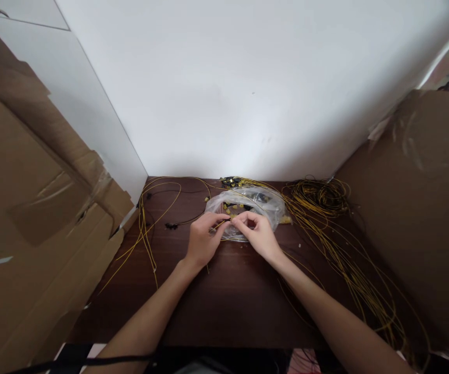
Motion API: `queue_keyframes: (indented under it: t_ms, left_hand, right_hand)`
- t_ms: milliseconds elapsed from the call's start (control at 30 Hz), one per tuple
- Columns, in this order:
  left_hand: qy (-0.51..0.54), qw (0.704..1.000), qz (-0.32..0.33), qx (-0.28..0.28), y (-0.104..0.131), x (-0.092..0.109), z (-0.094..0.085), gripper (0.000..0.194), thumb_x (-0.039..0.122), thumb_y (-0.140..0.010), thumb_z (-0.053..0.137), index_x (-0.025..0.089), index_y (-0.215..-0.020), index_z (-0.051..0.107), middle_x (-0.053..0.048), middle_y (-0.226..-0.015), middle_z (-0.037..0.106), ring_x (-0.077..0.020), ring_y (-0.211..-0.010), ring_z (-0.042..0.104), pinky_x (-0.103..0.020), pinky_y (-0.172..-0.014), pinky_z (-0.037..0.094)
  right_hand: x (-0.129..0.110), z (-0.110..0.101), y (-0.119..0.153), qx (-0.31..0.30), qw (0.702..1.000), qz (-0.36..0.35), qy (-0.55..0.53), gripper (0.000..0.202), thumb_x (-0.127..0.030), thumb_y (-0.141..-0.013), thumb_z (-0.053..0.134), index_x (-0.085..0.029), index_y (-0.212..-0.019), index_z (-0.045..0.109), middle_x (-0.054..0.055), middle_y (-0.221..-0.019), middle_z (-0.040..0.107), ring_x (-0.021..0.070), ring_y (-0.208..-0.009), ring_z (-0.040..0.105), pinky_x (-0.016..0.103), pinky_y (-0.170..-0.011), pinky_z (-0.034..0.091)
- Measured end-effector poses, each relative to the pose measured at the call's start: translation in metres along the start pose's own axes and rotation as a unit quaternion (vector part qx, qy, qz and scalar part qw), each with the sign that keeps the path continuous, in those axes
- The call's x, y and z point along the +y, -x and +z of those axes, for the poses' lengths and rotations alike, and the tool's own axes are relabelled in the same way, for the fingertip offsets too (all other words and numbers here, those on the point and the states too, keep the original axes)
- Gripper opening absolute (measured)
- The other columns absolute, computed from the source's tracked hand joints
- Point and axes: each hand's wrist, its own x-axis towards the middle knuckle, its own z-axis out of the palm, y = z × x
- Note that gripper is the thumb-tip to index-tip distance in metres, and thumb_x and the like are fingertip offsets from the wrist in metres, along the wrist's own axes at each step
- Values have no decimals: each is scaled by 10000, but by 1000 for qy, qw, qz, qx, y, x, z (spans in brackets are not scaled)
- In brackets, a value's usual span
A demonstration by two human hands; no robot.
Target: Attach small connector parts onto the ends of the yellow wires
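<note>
My left hand (204, 234) pinches a thin yellow wire close to a small black end piece. The fingers of my right hand (256, 232) are pinched at the tip of that same black piece; what they hold there is too small to make out. Both hands meet above the front of a clear plastic bag (270, 201). Inside the open bag lie several small yellow and black parts (233, 209).
A bundle of yellow wires (337, 259) runs down the right side from a coil (320, 197). Loose yellow wires (142, 228) lie on the left of the dark wooden table (224, 296). Cardboard (45, 218) stands at both sides, a white wall (224, 93) behind.
</note>
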Motion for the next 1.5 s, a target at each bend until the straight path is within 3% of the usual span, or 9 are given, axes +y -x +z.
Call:
queue_keyframes:
  t_ms: [133, 367, 633, 867, 1167, 1500]
  left_hand:
    - [8, 999, -33, 21, -2, 1, -1, 95, 200, -765, 600, 160, -829, 658, -54, -806, 682, -155, -739, 631, -257, -667, 500]
    - [20, 1000, -14, -8, 1, 1, 3, 95, 161, -756, 604, 160, -833, 660, -45, -792, 683, -143, -722, 627, -246, -665, 493]
    - [22, 998, -53, 19, -3, 0, -4, 108, 214, -761, 608, 165, -837, 668, -54, -813, 686, -156, -740, 634, -254, -666, 504]
    - [26, 999, -24, -14, 1, 2, 4, 95, 163, -755, 603, 160, -831, 660, -50, -798, 687, -150, -732, 632, -250, -659, 500]
    - [20, 998, -54, 32, -4, -1, -4, 120, 227, -764, 603, 164, -843, 669, -56, -810, 690, -153, -724, 637, -254, -646, 511]
    - [27, 999, 11, -33, 4, 4, 6, 102, 180, -767, 597, 165, -852, 650, -46, -812, 683, -149, -753, 623, -260, -708, 489]
  right_hand:
    - [-2, 0, -1, 8, 1000, 3, 9, 254, -391, -749, 576, -147, -698, 625, -12, -552, 514, 101, -499, 400, 228, -485, 313]
    - [4, 2, 0, -3, 1000, 4, 4, 268, -408, -741, 582, -144, -709, 616, 1, -594, 552, 103, -502, 422, 228, -477, 317]
    - [-5, 0, 0, 13, 999, -15, 32, 274, -401, -767, 554, -145, -709, 632, -6, -567, 535, 105, -510, 418, 231, -505, 335]
    - [1, 1, 0, 3, 1000, -4, 18, 275, -412, -751, 566, -145, -710, 614, 6, -596, 557, 108, -509, 427, 233, -488, 332]
    - [-4, -2, -1, 16, 1000, -6, 21, 270, -407, -752, 562, -148, -698, 613, 8, -590, 560, 110, -510, 435, 236, -492, 331]
    - [-4, -4, -2, 23, 1000, -6, 5, 226, -365, -746, 568, -146, -698, 593, 26, -647, 596, 122, -566, 485, 241, -537, 381]
